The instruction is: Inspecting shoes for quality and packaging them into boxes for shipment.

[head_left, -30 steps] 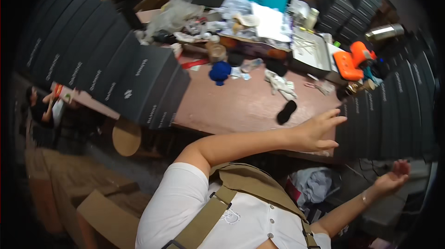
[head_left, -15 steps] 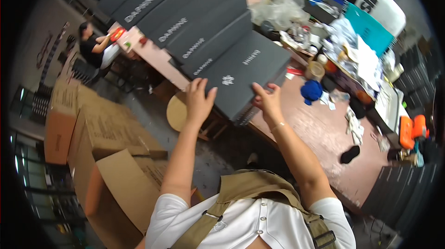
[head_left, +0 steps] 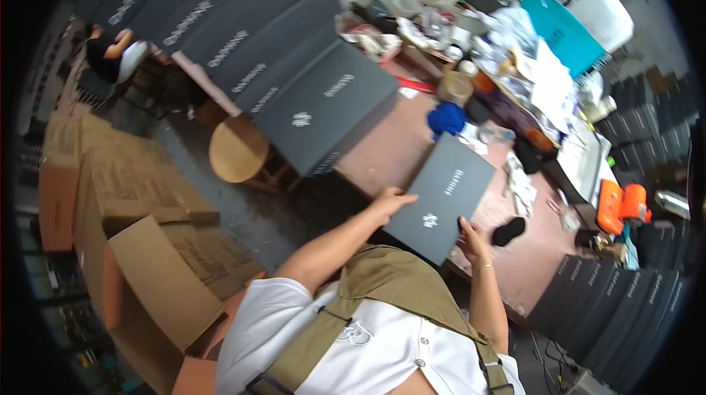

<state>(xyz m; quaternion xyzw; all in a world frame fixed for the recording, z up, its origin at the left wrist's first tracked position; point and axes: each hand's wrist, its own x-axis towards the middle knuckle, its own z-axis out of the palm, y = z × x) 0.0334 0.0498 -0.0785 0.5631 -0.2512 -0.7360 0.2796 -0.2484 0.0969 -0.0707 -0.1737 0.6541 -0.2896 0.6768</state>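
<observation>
Two hands, left hand and right hand, clasped one flat dark box by opposite edges above the table edge; overhanging, it risked tipping floorward.

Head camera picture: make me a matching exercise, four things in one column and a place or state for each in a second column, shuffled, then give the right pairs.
Things
1. flat dark grey box
2. round wooden stool
3. open cardboard carton
4. blue cloth

Places or states
A. on the floor at the person's left, flaps up
B. held at its edges by the left hand and the right hand
C. lying on the reddish table beyond the held box
D. standing beside the table's edge, under the row of overlapping grey boxes

Pairs: 1-B, 2-D, 3-A, 4-C
</observation>
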